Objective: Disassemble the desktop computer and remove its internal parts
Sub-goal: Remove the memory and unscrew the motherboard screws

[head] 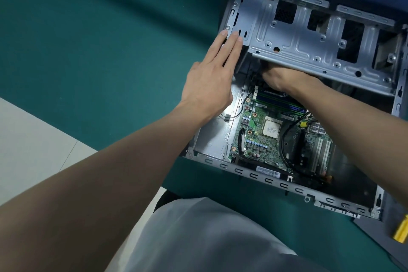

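The open desktop case (262, 181) lies on its side on a green table. Inside sits the green motherboard (260, 139) with a bare CPU (271, 128), memory sticks (278, 99) and black cables (284, 146). A grey metal drive cage (298, 35) spans the case's far half. My left hand (212, 77) rests flat with straight fingers against the case's left wall. Reaching under the cage's front edge is my right hand (284, 79); its fingers are hidden there, so what they touch is unclear.
The green table surface (99, 40) stretches left of the case. A yellow tool handle (401, 229) lies at the right edge on a dark panel. White floor (28, 146) shows at lower left, and my lap in light cloth (209, 238) is below.
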`<action>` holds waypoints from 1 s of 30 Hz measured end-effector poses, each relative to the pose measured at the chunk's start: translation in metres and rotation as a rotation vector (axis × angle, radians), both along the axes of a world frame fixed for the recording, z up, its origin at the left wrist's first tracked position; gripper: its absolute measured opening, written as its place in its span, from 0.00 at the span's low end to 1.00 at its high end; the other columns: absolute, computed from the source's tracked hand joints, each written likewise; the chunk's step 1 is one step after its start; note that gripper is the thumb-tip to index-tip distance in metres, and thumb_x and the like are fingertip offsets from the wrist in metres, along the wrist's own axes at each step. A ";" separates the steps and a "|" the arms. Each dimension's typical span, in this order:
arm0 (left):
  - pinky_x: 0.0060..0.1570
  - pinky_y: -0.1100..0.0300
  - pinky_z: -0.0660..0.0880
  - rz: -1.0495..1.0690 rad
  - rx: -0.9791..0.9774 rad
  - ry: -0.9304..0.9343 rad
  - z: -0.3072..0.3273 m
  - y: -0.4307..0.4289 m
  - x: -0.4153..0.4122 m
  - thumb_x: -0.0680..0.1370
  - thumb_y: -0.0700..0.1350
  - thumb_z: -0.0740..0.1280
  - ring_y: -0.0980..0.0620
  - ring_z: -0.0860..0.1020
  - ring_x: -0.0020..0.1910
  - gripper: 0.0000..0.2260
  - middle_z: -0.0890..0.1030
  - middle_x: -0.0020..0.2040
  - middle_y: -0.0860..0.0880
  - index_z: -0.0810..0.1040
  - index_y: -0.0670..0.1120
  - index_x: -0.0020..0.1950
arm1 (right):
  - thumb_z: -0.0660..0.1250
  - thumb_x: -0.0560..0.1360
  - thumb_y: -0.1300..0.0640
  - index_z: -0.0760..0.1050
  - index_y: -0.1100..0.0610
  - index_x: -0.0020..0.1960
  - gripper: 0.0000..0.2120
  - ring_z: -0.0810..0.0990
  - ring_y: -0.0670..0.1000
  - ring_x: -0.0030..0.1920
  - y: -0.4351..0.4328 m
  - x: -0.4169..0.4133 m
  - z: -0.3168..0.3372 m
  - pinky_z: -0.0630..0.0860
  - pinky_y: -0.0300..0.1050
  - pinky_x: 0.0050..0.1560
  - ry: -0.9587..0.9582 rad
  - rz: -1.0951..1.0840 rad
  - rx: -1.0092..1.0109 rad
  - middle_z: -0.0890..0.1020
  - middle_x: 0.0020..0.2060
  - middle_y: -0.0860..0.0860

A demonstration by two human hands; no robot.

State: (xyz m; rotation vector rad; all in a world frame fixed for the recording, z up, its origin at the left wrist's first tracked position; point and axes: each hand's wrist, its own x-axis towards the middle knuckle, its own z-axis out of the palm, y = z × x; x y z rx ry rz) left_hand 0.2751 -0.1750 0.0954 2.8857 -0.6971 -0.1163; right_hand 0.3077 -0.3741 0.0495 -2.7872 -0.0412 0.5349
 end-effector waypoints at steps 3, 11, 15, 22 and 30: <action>0.47 0.59 0.73 -0.001 -0.011 0.008 0.001 0.000 0.000 0.79 0.44 0.60 0.53 0.44 0.78 0.33 0.48 0.80 0.53 0.48 0.45 0.79 | 0.51 0.83 0.52 0.68 0.57 0.42 0.15 0.69 0.49 0.28 0.000 -0.002 0.004 0.65 0.41 0.28 -0.027 -0.056 0.007 0.71 0.30 0.52; 0.46 0.58 0.74 0.005 -0.012 0.008 0.001 -0.001 0.000 0.78 0.44 0.61 0.53 0.44 0.78 0.33 0.48 0.80 0.53 0.48 0.45 0.79 | 0.51 0.83 0.57 0.68 0.57 0.41 0.14 0.69 0.49 0.29 0.005 -0.005 0.008 0.70 0.44 0.35 0.076 -0.022 -0.049 0.69 0.31 0.52; 0.46 0.58 0.73 0.006 -0.014 0.012 0.001 0.000 0.000 0.77 0.43 0.61 0.53 0.44 0.78 0.34 0.48 0.80 0.53 0.48 0.45 0.79 | 0.52 0.82 0.57 0.67 0.57 0.46 0.09 0.67 0.48 0.32 0.002 -0.005 0.005 0.66 0.42 0.40 0.063 -0.069 -0.013 0.69 0.33 0.50; 0.48 0.58 0.74 0.008 -0.022 0.014 0.001 -0.001 0.000 0.79 0.44 0.61 0.54 0.43 0.78 0.33 0.48 0.80 0.53 0.48 0.45 0.79 | 0.48 0.84 0.50 0.71 0.57 0.50 0.16 0.69 0.49 0.34 0.006 0.002 0.006 0.71 0.45 0.39 0.114 -0.130 0.005 0.73 0.40 0.54; 0.47 0.58 0.73 0.006 -0.016 0.012 0.001 0.000 0.000 0.79 0.45 0.61 0.53 0.43 0.78 0.33 0.48 0.80 0.53 0.47 0.45 0.79 | 0.50 0.83 0.56 0.73 0.61 0.50 0.15 0.74 0.51 0.35 0.009 0.000 0.011 0.74 0.48 0.45 0.115 -0.128 -0.013 0.77 0.40 0.59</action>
